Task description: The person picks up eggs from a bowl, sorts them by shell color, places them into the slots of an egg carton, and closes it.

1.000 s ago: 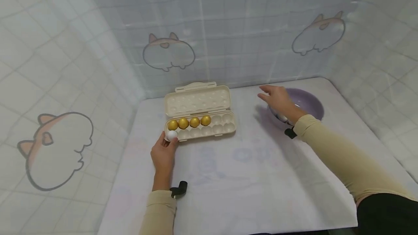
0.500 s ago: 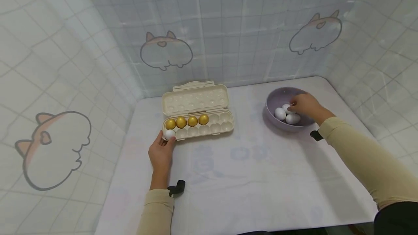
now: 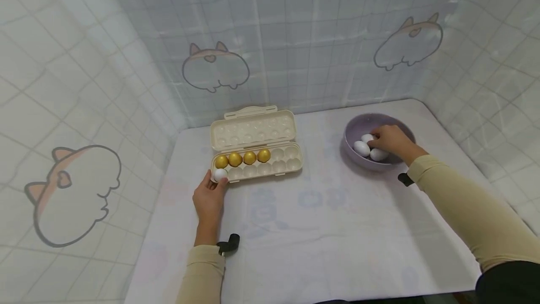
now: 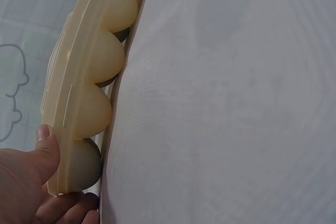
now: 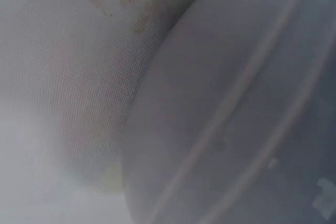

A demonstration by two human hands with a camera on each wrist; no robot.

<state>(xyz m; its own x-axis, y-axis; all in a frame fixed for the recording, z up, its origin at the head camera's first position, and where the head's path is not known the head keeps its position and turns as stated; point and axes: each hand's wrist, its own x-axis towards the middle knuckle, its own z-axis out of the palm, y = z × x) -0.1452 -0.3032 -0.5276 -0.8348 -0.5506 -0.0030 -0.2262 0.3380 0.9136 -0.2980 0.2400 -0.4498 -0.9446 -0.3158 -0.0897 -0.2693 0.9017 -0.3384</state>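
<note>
In the head view my left hand (image 3: 208, 201) grips the near left corner of an open cream egg carton (image 3: 265, 170). The left wrist view shows the thumb (image 4: 48, 153) on the carton's rim and curled fingers below it. Several golden eggs (image 3: 250, 157) fill cups in the back row; one white egg (image 3: 220, 175) sits in the near left cup beside my thumb. On the right, my right hand (image 3: 394, 140) reaches into a purple bowl (image 3: 352, 128), fingertips pinching the farthest white egg (image 3: 367, 139). The right wrist view shows only the bowl's outer wall (image 5: 210, 108) and cloth, no hand.
Two more white eggs, a left one (image 3: 361, 148) and a near one (image 3: 378, 155), lie in the bowl. The carton's raised lid (image 3: 253, 131) leans back near the rear wall (image 3: 295, 60). White cloth (image 3: 303, 238) covers the table between carton and bowl.
My right hand has moved from above the bowl's left side down into it, onto the farthest egg, which has shifted slightly left. My left hand stays at the carton corner.
</note>
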